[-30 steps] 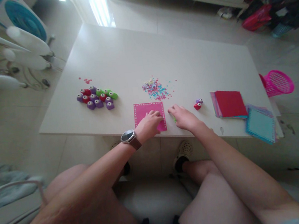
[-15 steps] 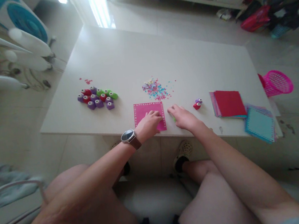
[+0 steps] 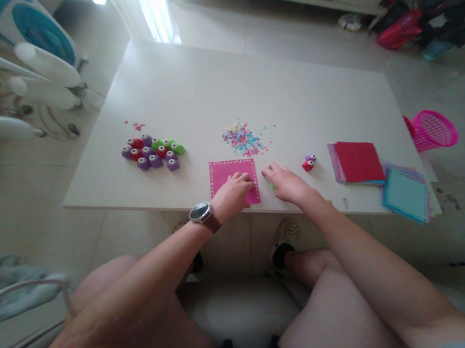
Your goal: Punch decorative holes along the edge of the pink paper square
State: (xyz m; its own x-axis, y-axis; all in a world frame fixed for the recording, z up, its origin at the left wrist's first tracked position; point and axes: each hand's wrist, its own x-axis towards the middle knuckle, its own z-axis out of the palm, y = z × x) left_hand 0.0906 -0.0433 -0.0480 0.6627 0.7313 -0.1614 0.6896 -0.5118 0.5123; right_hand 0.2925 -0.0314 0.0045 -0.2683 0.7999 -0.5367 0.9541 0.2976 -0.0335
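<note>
A pink paper square [image 3: 226, 172] with punched white dots along its edges lies at the near edge of the white table [image 3: 203, 81]. My left hand [image 3: 235, 192], a watch on its wrist, rests on the square's right half with fingers curled. My right hand [image 3: 285, 182] sits just right of the square, closed over a small green thing [image 3: 272, 186] that is mostly hidden. A small red and purple punch [image 3: 308, 163] stands a little right of that hand. A heap of coloured paper bits [image 3: 243, 139] lies beyond the square.
A cluster of several purple, red and green punches [image 3: 153, 152] sits at the table's left. Stacks of red and blue paper sheets [image 3: 359, 160] lie at the right. A pink mesh basket [image 3: 430, 129] stands off the right edge. A fan [image 3: 36, 34] and cluttered shelves surround the table.
</note>
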